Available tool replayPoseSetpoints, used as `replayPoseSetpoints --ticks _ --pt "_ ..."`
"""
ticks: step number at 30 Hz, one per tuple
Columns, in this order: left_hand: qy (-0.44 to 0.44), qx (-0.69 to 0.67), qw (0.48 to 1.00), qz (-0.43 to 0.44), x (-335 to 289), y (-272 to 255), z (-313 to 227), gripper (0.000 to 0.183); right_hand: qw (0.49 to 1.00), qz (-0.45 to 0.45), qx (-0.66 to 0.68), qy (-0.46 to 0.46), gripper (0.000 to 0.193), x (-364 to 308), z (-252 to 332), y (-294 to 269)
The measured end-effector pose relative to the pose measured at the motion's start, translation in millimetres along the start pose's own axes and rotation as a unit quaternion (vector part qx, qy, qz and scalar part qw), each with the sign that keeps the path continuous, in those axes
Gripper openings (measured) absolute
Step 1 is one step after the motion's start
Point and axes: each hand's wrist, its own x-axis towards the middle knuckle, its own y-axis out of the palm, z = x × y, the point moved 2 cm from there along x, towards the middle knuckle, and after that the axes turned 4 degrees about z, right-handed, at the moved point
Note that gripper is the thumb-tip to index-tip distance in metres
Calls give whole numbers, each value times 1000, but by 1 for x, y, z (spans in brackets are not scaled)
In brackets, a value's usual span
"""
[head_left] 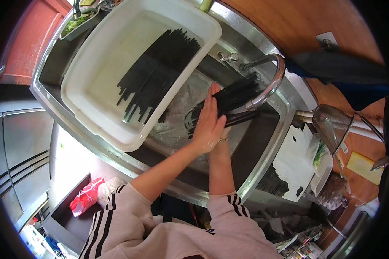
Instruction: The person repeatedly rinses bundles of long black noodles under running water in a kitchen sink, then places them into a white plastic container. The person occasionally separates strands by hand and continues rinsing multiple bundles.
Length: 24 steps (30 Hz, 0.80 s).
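Observation:
A bundle of long, thin black chopsticks (240,93) lies slantwise under the faucet (275,84), pressed between my two palms. My left hand (206,123) is on top of the bundle, fingers straight and close together, and its skin looks wet. Mostly hidden below it, my right hand (224,127) holds the same bundle from the other side. A thin bracelet circles the right wrist. To the left, many more black chopsticks (160,71) lie side by side in cloudy water inside a large white basin (88,73).
The basin rests over the steel sink (257,142), whose bottom looks wet. A wire strainer (333,123) hangs at right, near a yellow sponge-like block (364,167) and a white tray (322,177). A bowl with greens (80,26) stands far left. A red bag (87,196) lies lower left.

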Motion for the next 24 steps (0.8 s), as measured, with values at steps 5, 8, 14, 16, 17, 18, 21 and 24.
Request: replayPoseSetpoints --ticks 5,8,14,16,17,18,21,24 --pt "-101 -229 968 0 2 1 8 68 964 -220 148 37 61 -8 0 14" --pt "-79 -98 990 60 -13 7 1 67 995 -57 59 58 61 -10 6 23" --pt "-16 192 980 -46 -44 17 2 41 975 -144 155 71 61 -21 -15 3" --pt "26 226 972 -62 -27 11 8 37 979 -117 155 68 61 -16 -23 -4" --pt "-34 180 983 7 -16 9 12 39 979 -92 171 64 61 -16 -24 -7" --pt "-20 180 983 -38 -6 3 12 40 976 -50 205 58 61 -13 -25 -8" --pt "-77 64 984 -146 8 -5 12 48 960 -47 270 65 61 -16 -20 -10" --pt "-170 158 969 82 -10 9 7 53 969 -28 238 54 56 -23 -16 -7"
